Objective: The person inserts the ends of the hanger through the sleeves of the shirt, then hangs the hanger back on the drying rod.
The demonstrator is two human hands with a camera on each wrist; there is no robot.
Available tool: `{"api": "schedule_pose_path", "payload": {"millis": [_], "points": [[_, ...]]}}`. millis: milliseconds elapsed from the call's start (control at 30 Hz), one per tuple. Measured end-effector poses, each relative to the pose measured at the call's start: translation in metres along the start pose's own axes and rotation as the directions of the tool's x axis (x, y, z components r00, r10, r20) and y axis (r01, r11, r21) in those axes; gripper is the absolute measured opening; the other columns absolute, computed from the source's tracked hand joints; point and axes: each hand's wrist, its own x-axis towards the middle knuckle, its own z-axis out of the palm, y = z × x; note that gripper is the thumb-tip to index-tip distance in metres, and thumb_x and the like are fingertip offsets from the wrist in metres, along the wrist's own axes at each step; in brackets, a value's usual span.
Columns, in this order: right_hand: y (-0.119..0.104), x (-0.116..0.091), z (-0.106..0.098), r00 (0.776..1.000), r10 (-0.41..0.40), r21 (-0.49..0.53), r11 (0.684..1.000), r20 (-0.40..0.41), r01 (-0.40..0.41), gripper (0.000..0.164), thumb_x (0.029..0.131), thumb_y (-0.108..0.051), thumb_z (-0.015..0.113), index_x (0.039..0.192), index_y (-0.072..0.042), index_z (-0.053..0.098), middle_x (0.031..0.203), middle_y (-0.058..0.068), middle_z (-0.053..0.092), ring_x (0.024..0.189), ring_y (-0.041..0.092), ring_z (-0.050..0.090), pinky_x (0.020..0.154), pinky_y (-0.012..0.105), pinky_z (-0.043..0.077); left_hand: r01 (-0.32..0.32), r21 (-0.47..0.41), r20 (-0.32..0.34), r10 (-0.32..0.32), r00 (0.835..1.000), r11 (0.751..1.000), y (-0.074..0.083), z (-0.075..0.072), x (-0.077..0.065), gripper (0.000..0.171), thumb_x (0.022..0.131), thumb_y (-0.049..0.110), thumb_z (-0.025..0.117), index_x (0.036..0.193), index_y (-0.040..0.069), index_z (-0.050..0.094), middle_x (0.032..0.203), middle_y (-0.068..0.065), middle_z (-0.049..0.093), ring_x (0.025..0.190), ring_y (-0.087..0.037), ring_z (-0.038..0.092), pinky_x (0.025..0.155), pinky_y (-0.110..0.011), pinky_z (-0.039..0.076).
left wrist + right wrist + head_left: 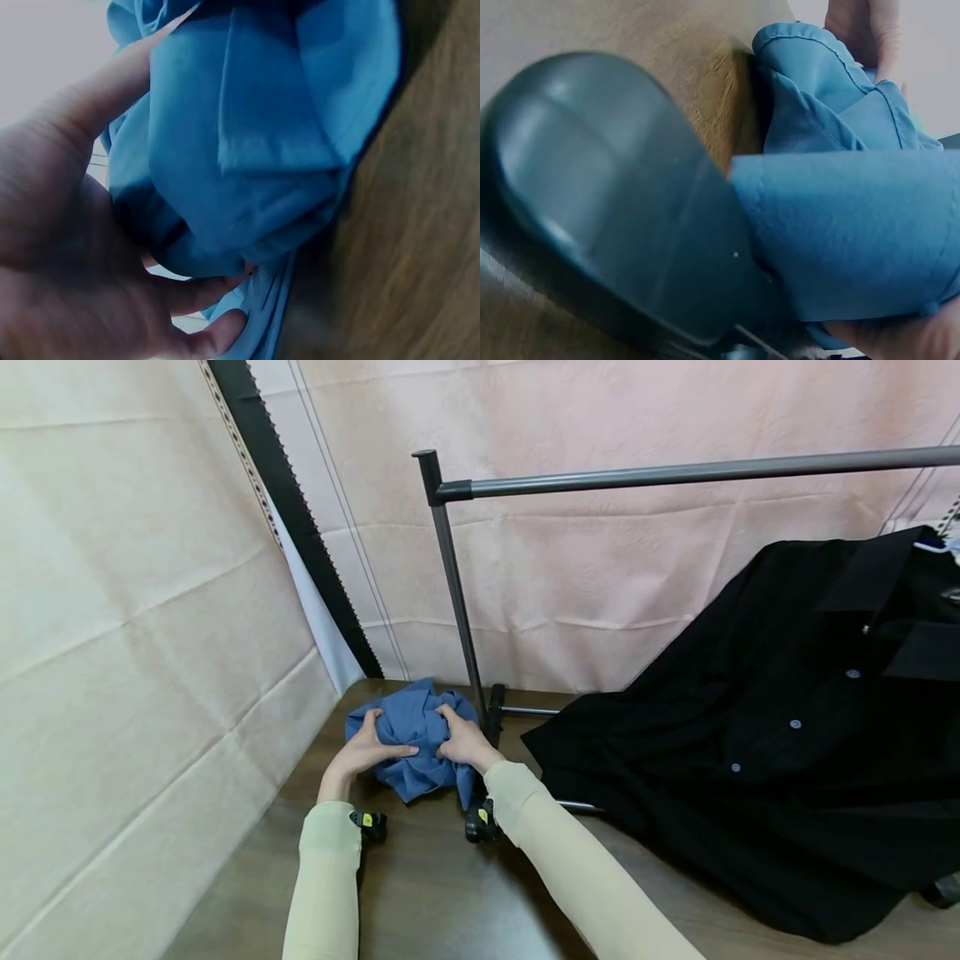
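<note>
A bunched-up blue shirt [411,731] lies in a loose bundle near the back left corner of the wooden table, its folds and stitched edges showing in both wrist views. My left hand [365,753] grips the bundle's left side, with thumb and fingers spread around the cloth [247,127]. On the opposite side my right hand [465,745] holds the fabric, thumb toward the middle. Only part of that hand [915,337] appears in the right wrist view, below a folded blue flap [855,225].
A grey metal clothes rack [455,585] rises just right of the bundle. Its dark foot [622,187] looms close to the right wrist. On the right hangs a black button-up shirt [750,735]. Pale curtains [585,568] surround the wooden table [427,893].
</note>
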Motion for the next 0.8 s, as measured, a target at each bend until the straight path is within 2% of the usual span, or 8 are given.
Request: {"api": "schedule_pose_path", "payload": {"millis": [133,267,400,567,667,800], "points": [[0.002,-0.002,0.0,1.0,-0.022,-0.026,0.999,-0.002,0.022,0.07,0.085,0.007,0.067,0.147,-0.018,0.047,0.128,0.017,0.063,0.09,0.029,0.058,0.075,0.034,0.044,-0.002,-0.021,0.016,0.003,1.0,1.0,-0.001,-0.002,-0.003,0.118,0.078,0.043,0.087,0.157,0.008,0.006,0.162,-0.031,0.008,0.147,-0.046,0.015,0.115,-0.062,0.021],[0.003,-0.003,-0.001,0.998,-0.054,-0.035,0.998,-0.027,0.053,0.066,0.084,0.007,0.066,0.143,-0.018,0.052,0.126,0.015,0.064,0.086,0.027,0.057,0.071,0.033,0.043,-0.036,-0.044,0.032,0.037,0.999,0.998,0.002,-0.005,-0.006,0.114,0.079,0.037,0.087,0.156,0.007,0.008,0.161,-0.029,0.009,0.148,-0.045,0.015,0.115,-0.062,0.02],[0.0,-0.006,-0.002,0.995,-0.081,-0.042,0.996,-0.056,0.079,0.062,0.084,0.005,0.066,0.141,-0.019,0.054,0.133,0.015,0.061,0.091,0.027,0.057,0.074,0.033,0.044,-0.07,-0.058,0.04,0.072,0.997,0.996,0.005,-0.008,-0.01,0.11,0.08,0.035,0.087,0.155,0.007,0.01,0.158,-0.027,0.02,0.145,-0.042,0.023,0.114,-0.06,0.023],[-0.009,-0.012,-0.008,0.99,-0.109,-0.035,0.994,-0.089,0.106,0.061,0.085,0.001,0.068,0.141,-0.019,0.054,0.136,0.016,0.06,0.099,0.028,0.061,0.078,0.035,0.047,-0.166,-0.107,0.023,0.169,0.985,0.98,0.017,-0.016,-0.02,0.096,0.083,0.026,0.084,0.15,0.007,0.018,0.145,-0.023,0.038,0.134,-0.038,0.038,0.11,-0.055,0.031],[-0.018,-0.016,-0.013,0.984,-0.142,-0.028,0.99,-0.111,0.14,0.06,0.087,0.0,0.07,0.141,-0.019,0.054,0.138,0.017,0.059,0.105,0.029,0.063,0.082,0.037,0.049,-0.21,-0.117,-0.004,0.211,0.977,0.971,0.029,-0.023,-0.028,0.093,0.085,0.022,0.082,0.152,0.008,0.018,0.145,-0.022,0.039,0.132,-0.036,0.04,0.109,-0.052,0.031],[-0.033,-0.023,-0.023,0.967,-0.208,-0.029,0.978,-0.147,0.206,0.058,0.087,0.0,0.07,0.14,-0.021,0.055,0.137,0.016,0.06,0.108,0.03,0.064,0.087,0.04,0.051,-0.269,-0.134,-0.059,0.264,0.963,0.954,0.044,-0.032,-0.036,0.098,0.086,0.014,0.08,0.157,0.01,0.014,0.15,-0.023,0.034,0.133,-0.038,0.038,0.109,-0.053,0.03]]}}
